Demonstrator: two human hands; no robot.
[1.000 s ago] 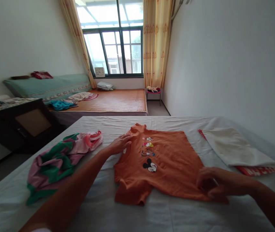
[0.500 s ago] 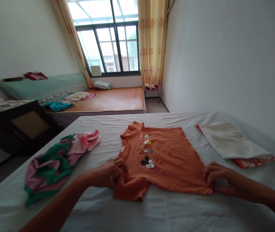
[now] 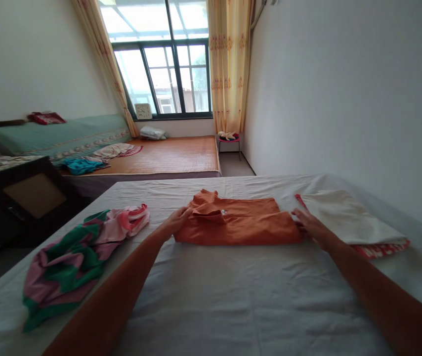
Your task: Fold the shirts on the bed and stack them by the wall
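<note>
An orange T-shirt [image 3: 240, 230] lies on the white sheet in front of me, its near side folded over toward the far side. Most of its cartoon print is covered; a small bit shows beside the folded sleeve. At the collar end, my left hand [image 3: 177, 221] has its fingers closed on the shirt. My right hand [image 3: 307, 226] grips the hem end at the folded-over corner; its fingertips are partly hidden. Right of that hand, a folded white cloth garment [image 3: 352, 217] with red and white lettering along its edge lies flat. A crumpled pink and green garment [image 3: 81, 257] lies on the left.
The white sheet [image 3: 226, 306] covers the surface under the clothes. Behind it stands a bed with a brown mat [image 3: 174, 155] and a teal cloth [image 3: 81, 165]. A dark cabinet [image 3: 29, 193] is at the left, a small stool [image 3: 229, 141] near the window, a wall at the right.
The shirt's near half has been folded away from me over the far half, covering most of the print. Both hands moved forward with it.
</note>
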